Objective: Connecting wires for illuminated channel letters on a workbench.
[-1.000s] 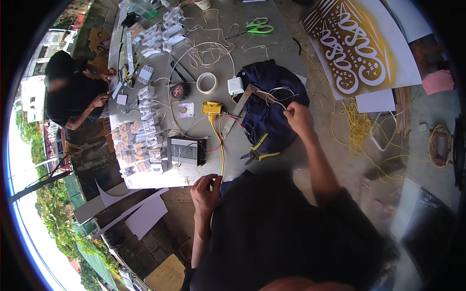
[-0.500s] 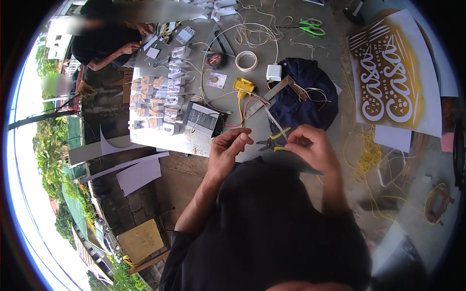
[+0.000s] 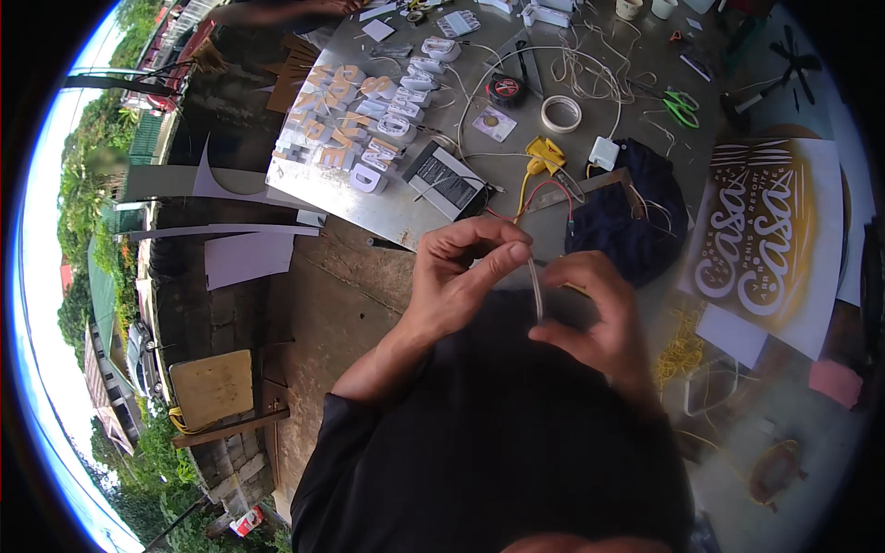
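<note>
Metal table (image 3: 387, 214): cluttered, with dark cloth (image 3: 613, 226), a black box (image 3: 450, 182) and a tape roll (image 3: 560, 127) lying on it, from where I stand.
White wire (image 3: 537, 290): a short upright length, between the person's hands, in front of the table edge.
Left hand (image 3: 466, 281): thumb and forefinger pinched on the wire's upper end.
Right hand (image 3: 604, 323): thumb and fingers apart near its lower end; contact, I can't tell.

I have a grey metal table (image 3: 355, 205) before me, a stained brown floor (image 3: 346, 290) below, a rough block wall (image 3: 235, 465) to my left and, beyond it, green trees (image 3: 78, 295) under a glaring white daylight sky (image 3: 57, 415).
</note>
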`<action>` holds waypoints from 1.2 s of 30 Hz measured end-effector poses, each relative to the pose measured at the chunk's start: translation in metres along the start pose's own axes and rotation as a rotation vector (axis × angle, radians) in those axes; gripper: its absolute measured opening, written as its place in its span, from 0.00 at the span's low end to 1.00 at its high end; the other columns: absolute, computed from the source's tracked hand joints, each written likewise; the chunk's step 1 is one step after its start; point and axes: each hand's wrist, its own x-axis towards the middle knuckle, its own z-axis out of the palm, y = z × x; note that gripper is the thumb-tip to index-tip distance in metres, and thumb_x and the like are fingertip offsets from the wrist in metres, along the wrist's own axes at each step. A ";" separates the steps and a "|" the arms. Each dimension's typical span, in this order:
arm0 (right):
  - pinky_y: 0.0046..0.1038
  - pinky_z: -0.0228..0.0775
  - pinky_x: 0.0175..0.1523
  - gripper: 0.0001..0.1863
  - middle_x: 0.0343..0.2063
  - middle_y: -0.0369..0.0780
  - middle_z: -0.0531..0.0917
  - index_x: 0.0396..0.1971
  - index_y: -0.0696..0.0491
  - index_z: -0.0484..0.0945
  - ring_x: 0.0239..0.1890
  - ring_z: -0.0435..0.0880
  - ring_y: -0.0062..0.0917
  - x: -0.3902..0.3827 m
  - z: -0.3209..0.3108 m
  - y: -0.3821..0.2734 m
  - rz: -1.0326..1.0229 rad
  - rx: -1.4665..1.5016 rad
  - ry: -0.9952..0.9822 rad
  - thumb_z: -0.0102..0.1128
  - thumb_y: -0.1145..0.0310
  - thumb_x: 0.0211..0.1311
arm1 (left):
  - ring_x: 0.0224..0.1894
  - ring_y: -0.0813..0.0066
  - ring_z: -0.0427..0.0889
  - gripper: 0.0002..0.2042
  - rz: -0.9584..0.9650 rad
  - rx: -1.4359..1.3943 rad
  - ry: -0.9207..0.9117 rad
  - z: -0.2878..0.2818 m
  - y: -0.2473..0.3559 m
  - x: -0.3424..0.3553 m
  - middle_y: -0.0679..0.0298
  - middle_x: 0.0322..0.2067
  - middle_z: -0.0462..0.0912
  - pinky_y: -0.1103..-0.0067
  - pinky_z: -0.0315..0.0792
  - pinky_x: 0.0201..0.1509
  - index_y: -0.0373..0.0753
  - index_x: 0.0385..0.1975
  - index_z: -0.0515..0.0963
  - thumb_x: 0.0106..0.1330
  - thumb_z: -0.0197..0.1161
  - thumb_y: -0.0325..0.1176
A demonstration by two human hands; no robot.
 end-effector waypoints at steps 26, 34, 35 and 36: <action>0.24 0.74 0.32 0.13 0.33 0.41 0.85 0.39 0.56 0.84 0.31 0.84 0.26 0.079 0.129 -0.077 -0.097 -0.110 0.084 0.72 0.84 0.54 | 0.29 0.77 0.85 0.04 0.429 0.288 -0.078 -0.129 0.050 -0.030 0.60 0.30 0.88 0.82 0.77 0.35 0.32 0.35 0.85 0.62 0.71 0.21; 0.24 0.75 0.31 0.14 0.33 0.41 0.85 0.39 0.56 0.84 0.30 0.84 0.25 0.094 0.150 -0.083 -0.184 -0.094 0.012 0.74 0.84 0.53 | 0.29 0.68 0.86 0.05 0.407 0.117 -0.079 -0.154 0.057 -0.035 0.59 0.30 0.88 0.79 0.78 0.35 0.33 0.34 0.85 0.59 0.72 0.20; 0.24 0.75 0.32 0.14 0.33 0.42 0.85 0.38 0.56 0.85 0.30 0.84 0.25 0.094 0.151 -0.082 -0.188 -0.085 0.014 0.74 0.84 0.52 | 0.29 0.68 0.87 0.06 0.463 0.161 -0.096 -0.156 0.058 -0.034 0.59 0.30 0.89 0.79 0.78 0.35 0.33 0.34 0.85 0.59 0.72 0.20; 0.24 0.76 0.32 0.14 0.33 0.42 0.85 0.38 0.56 0.85 0.30 0.84 0.25 0.094 0.152 -0.081 -0.192 -0.076 0.017 0.74 0.84 0.52 | 0.29 0.68 0.87 0.06 0.464 0.160 -0.094 -0.158 0.059 -0.034 0.59 0.30 0.89 0.79 0.78 0.35 0.33 0.34 0.85 0.59 0.72 0.20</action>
